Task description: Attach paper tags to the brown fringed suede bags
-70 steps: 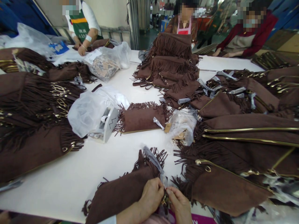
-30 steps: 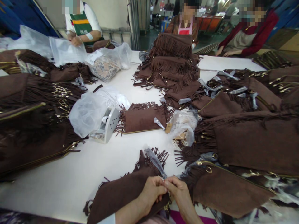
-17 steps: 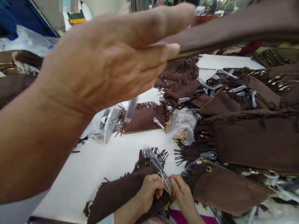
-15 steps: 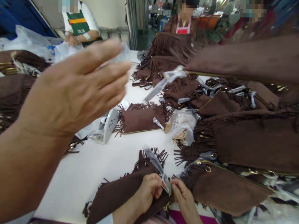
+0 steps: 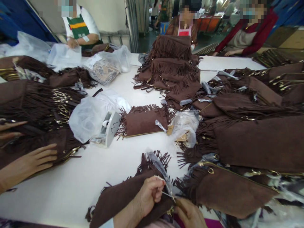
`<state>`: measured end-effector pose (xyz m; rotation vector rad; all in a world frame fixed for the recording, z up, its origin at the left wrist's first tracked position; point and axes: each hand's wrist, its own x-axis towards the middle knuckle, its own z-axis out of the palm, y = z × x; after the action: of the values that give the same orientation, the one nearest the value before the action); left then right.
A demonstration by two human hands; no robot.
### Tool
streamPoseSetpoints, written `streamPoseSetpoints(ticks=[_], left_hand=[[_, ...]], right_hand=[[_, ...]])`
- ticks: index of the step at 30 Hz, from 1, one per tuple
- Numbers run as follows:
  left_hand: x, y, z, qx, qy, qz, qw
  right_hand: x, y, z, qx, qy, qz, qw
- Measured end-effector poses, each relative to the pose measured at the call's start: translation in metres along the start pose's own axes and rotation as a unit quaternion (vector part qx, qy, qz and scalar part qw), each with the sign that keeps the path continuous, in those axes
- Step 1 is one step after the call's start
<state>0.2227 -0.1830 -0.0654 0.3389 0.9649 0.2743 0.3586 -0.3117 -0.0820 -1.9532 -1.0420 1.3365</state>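
A dark brown fringed suede bag lies in front of me at the table's near edge. My left hand is over it, thumb and fingers pinched on a thin white string. By the zipper end, my right hand is closed around what looks like a brown hang tag; its fingertips are partly hidden. A strip of clear plastic wrap runs from the bag's zipper end up over the fringe. A gold clasp shows between my hands.
Another person's hands rest on fringed bags at left. Ahead are a white tape dispenser, a plastic bag, a single fringed bag and a bag of tags. Bags are piled at right. Co-workers sit opposite.
The co-worker's arm has swung down from across my view onto the left pile. The bag in the air at upper right is gone from there. My right hand has shifted slightly downward.
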Motion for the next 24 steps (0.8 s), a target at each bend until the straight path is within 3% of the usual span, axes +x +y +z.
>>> streamPoseSetpoints(ticks=[3,7,12,14,17,24], left_hand=[[-0.001,-0.001,0.0,0.002,0.003,-0.006,1.0],[-0.003,-0.001,0.005,0.012,-0.001,-0.012,1.0],[-0.011,0.004,0.007,0.079,-0.025,0.022,0.996],[-0.016,0.006,0.005,0.133,-0.04,0.036,0.99],[-0.025,0.012,0.003,0.214,-0.082,0.04,0.973],[-0.052,0.032,0.014,0.321,-0.244,-0.004,0.915]], right_hand=[[-0.004,0.0,-0.017,0.166,-0.056,0.084,0.981],[-0.003,-0.017,-0.019,0.399,-0.112,0.178,0.892],[0.003,-0.039,0.002,0.567,-0.076,0.249,0.781],[0.005,-0.039,0.008,0.584,-0.078,0.28,0.758],[0.006,-0.037,0.013,0.569,-0.084,0.302,0.76],[0.005,-0.034,0.025,0.546,-0.047,0.26,0.795]])
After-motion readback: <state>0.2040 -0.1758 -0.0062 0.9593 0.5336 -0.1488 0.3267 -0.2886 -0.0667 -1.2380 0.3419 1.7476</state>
